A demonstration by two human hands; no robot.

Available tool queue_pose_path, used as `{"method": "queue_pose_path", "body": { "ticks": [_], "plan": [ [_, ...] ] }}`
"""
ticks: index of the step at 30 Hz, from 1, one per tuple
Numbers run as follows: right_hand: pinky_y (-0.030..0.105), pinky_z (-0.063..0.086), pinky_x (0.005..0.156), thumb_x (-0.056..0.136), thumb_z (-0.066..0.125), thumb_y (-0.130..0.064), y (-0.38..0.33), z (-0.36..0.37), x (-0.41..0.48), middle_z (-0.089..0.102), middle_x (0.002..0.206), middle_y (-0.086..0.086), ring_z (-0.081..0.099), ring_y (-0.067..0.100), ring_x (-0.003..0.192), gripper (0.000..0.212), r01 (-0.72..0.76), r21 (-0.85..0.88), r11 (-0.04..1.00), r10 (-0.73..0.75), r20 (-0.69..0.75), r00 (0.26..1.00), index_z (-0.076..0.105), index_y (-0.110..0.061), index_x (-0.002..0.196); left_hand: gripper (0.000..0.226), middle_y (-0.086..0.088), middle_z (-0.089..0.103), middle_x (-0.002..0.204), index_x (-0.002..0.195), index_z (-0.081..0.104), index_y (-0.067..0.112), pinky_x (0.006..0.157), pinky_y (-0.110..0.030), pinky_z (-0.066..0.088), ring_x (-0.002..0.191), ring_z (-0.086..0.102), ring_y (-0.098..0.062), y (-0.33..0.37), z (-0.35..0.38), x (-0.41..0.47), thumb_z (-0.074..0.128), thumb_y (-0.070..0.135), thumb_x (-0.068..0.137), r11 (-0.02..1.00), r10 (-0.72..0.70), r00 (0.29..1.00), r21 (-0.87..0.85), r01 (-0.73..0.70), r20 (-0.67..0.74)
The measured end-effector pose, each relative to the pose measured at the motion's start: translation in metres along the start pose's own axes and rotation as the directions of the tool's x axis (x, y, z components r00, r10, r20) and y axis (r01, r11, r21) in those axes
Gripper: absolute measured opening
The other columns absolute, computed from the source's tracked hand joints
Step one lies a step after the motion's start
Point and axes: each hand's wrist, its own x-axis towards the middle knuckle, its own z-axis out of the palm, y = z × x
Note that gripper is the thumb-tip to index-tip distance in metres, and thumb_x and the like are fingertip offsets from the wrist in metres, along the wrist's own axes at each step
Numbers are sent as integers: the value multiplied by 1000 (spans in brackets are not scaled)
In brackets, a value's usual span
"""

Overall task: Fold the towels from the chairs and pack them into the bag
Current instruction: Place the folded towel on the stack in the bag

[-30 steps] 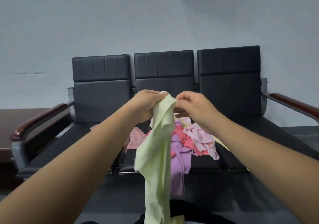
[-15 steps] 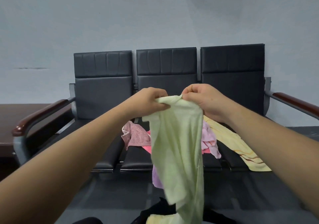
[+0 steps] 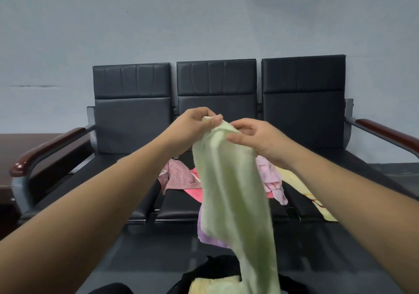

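Though limp, soft pale-green towel [image 3: 231, 191], top edge pinched by left hand [image 3: 192, 127] and right hand [image 3: 264, 140] fingers [image 3: 234, 138]

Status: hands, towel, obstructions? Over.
Left hand, right hand both pinch green towel at its top. Towel hangs loose, unfolded. Other towels heaped on chairs; nothing blocking.

**Light green towel held up before the chairs, with the bag below.**
I pinch the light green towel [image 3: 233, 191] at its top edge with my left hand [image 3: 195, 126] and right hand [image 3: 260, 139]. It hangs long, loosely bunched and blurred before the three black chairs [image 3: 215, 83]. The middle seat bears a dusty pink towel [image 3: 179, 176], a coral towel [image 3: 195, 191] and a pale pink towel [image 3: 272, 180]. A purple towel [image 3: 210, 237] droops off its front, and a yellow towel [image 3: 301, 187] crosses the right seat. The black bag [image 3: 217, 268] holds a pale yellow towel [image 3: 213, 284].
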Motion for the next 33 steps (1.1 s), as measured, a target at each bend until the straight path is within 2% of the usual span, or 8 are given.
{"method": "queue_pose_path", "body": {
  "ticks": [3, 7, 11, 13, 20, 25, 29, 33],
  "plan": [
    [17, 41, 54, 90, 78, -22, -5, 16, 5, 71, 73, -2, 55, 1, 52, 20, 80, -69, 994, -82, -38, 996, 72, -11, 106, 50, -8, 66, 78, 91, 63, 9, 66, -41, 42, 71, 58, -24, 0, 10, 4, 74, 57, 80, 995, 13, 1000, 102, -14, 9],
    [17, 29, 42, 98, 69, -21, -5, 10, 14, 44, 46, -14, 34, 4, 41, 19, 38, 24, 999, -33, -169, 985, 72, -4, 90, 46, -1, 69, 86, 96, 65, 14, 67, -32, 48, 77, 63, -17, -9, -2, 0, 80, 53, 75, 997, -55, 985, 70, 45, 162],
    [22, 29, 43, 100, 66, -29, 5, -9, 18, 44, 55, -2, 32, 9, 44, 30, -10, 189, 982, 67, -297, 953, 73, -1, 94, 25, -8, 77, 102, 107, 73, 6, 81, -33, 59, 90, 74, -23, -24, -20, -8, 75, 25, 92, 966, -203, 932, 220, 139, 301],
    [24, 32, 45, 101, 65, -31, 14, -19, 20, 45, 63, 6, 34, 10, 46, 33, -26, 157, 987, 82, -360, 929, 73, 0, 97, 25, -3, 76, 88, 102, 75, 6, 69, -25, 57, 75, 72, -15, -30, -27, -14, 74, 29, 92, 935, -258, 932, 307, 175, 254],
    [17, 44, 59, 97, 68, -18, 36, -29, 14, 72, 76, -8, 61, -4, 57, 12, -43, -429, 902, -37, -177, 983, 77, -14, 90, 28, 7, 59, 65, 88, 59, 8, 58, -28, 40, 51, 53, -4, -56, -34, -19, 58, 31, 104, 931, -213, 960, 336, 143, 182],
    [25, 41, 47, 104, 59, -26, 35, -42, 30, 60, 75, 5, 48, 12, 55, 21, -131, 38, 991, 131, -525, 841, 69, -9, 98, 29, -7, 69, 88, 98, 67, 13, 72, -35, 47, 77, 60, -16, -54, -30, -10, 73, 40, 92, 829, -173, 970, 556, 51, 169],
    [39, 56, 71, 105, 55, -28, 35, -59, 34, 69, 93, 8, 57, 15, 71, 22, -184, 30, 982, 156, -674, 722, 68, -11, 98, 31, -8, 72, 97, 104, 71, 13, 85, -36, 50, 88, 64, -22, -59, -30, -7, 64, 42, 97, 605, -357, 909, 794, 50, 214],
    [43, 57, 83, 103, 59, -27, 41, -70, 30, 69, 95, 7, 65, 23, 86, 22, -218, -30, 976, 132, -714, 688, 70, -8, 100, 19, -5, 72, 91, 97, 72, 20, 79, -33, 53, 86, 68, -25, -63, -38, -7, 60, 34, 100, 629, -321, 937, 770, 104, 136]
  ]
}}
